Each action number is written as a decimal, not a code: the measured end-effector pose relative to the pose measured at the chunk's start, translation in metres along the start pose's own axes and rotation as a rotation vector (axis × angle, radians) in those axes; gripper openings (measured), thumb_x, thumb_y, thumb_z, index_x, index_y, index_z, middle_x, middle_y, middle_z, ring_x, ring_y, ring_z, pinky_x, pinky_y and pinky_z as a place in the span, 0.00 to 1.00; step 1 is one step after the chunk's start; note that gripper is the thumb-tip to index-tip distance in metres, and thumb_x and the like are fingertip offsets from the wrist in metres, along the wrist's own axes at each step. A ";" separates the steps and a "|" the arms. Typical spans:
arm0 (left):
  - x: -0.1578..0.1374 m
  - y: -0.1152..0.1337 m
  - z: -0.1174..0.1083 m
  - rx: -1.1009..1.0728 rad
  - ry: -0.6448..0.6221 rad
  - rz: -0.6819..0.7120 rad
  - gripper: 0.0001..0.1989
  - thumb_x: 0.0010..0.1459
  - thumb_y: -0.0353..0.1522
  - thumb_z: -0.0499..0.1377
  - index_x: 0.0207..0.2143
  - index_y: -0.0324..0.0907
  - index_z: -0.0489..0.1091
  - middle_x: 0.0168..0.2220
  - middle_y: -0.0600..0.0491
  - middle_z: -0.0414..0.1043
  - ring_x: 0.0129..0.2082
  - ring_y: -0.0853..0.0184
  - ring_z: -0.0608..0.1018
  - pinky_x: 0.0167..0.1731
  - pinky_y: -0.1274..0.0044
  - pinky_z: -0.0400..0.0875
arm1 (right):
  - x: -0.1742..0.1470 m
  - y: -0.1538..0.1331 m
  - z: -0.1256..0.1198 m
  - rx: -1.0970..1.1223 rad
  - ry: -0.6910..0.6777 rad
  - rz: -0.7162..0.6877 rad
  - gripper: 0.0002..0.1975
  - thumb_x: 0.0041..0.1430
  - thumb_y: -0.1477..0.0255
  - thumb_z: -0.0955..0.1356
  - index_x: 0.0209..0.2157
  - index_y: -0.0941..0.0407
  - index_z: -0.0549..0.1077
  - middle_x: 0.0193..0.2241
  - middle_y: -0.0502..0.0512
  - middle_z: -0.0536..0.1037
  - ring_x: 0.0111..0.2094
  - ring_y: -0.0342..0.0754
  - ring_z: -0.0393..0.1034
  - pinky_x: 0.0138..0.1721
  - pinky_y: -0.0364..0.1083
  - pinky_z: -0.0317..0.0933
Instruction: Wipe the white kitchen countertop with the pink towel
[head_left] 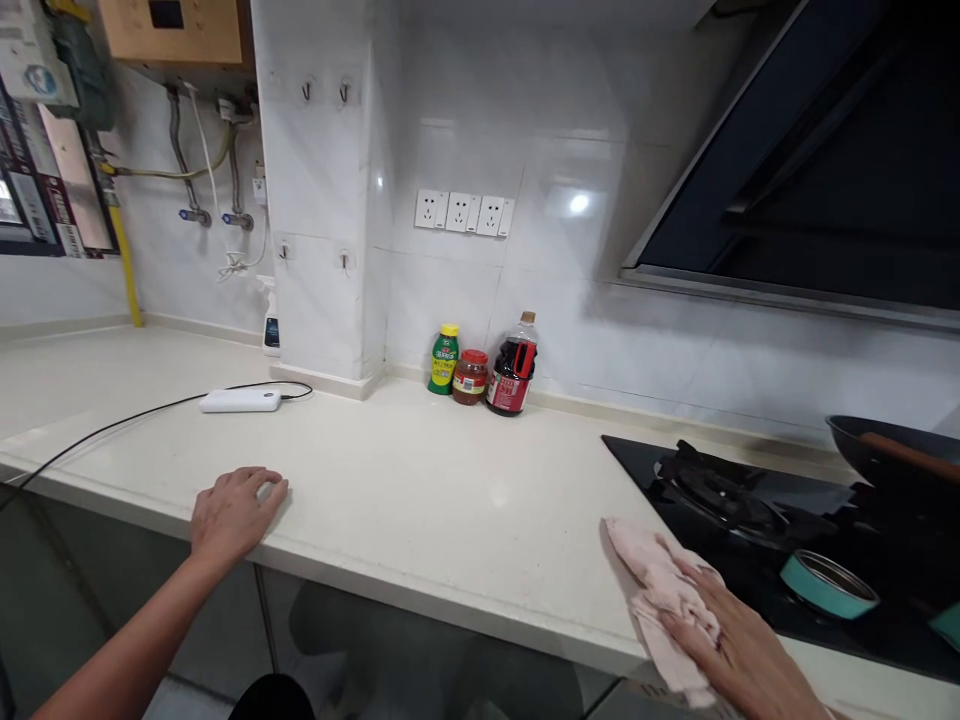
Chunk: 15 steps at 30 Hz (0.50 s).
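Observation:
My right hand (742, 640) presses on a crumpled pale pink cloth (667, 590) at the counter's front edge, beside the black gas stove (637, 465). Its fingers curl over the cloth and part of them is hidden in the folds. My left hand (236, 508) rests on the white countertop (450, 500) near the front edge. It holds nothing, and a gap shows between its thumb and fingers. Behind that hand lies a white power bank (240, 401) with a black cable (112, 425) running off to the left.
Against the wall stand a green bottle (444, 362), a red-lidded jar (470, 378) and a dark sauce bottle (514, 370). A teal ring-shaped tin (829, 585) sits on the stove, with a black wok (892, 455) behind. The range hood (825, 170) overhangs the right. A spray bottle (271, 320) stands by the pillar.

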<state>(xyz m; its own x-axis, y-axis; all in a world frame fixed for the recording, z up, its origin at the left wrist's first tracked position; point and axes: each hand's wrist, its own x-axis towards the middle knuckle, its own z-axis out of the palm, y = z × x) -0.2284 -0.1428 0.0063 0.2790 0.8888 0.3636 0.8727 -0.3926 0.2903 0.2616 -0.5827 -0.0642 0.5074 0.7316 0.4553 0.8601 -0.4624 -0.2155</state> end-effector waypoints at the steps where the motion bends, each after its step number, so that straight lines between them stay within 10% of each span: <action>1: 0.001 -0.001 0.001 0.007 -0.001 0.003 0.23 0.63 0.44 0.47 0.46 0.47 0.78 0.58 0.46 0.73 0.59 0.48 0.70 0.57 0.56 0.62 | -0.006 -0.003 0.004 -0.018 0.032 0.002 0.36 0.58 0.44 0.60 0.61 0.51 0.69 0.63 0.59 0.69 0.64 0.65 0.60 0.62 0.63 0.60; 9: 0.005 -0.005 0.011 0.016 0.014 -0.009 0.24 0.64 0.46 0.46 0.46 0.49 0.79 0.60 0.46 0.72 0.61 0.48 0.69 0.58 0.56 0.61 | -0.011 -0.118 0.028 -0.035 0.099 -0.237 0.23 0.59 0.55 0.66 0.53 0.47 0.73 0.62 0.55 0.69 0.65 0.65 0.57 0.59 0.65 0.58; 15: 0.005 0.000 0.006 0.004 0.007 -0.034 0.22 0.62 0.45 0.49 0.45 0.48 0.80 0.58 0.46 0.73 0.60 0.46 0.70 0.58 0.55 0.62 | 0.004 -0.260 0.072 0.092 -0.097 -0.474 0.38 0.48 0.60 0.75 0.61 0.44 0.65 0.66 0.58 0.63 0.66 0.74 0.52 0.60 0.74 0.50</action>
<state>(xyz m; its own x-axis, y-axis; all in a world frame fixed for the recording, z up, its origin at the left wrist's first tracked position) -0.2246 -0.1372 0.0033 0.2461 0.9000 0.3598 0.8834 -0.3610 0.2988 0.0441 -0.4234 -0.0686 0.0574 0.8961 0.4401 0.9964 -0.0240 -0.0812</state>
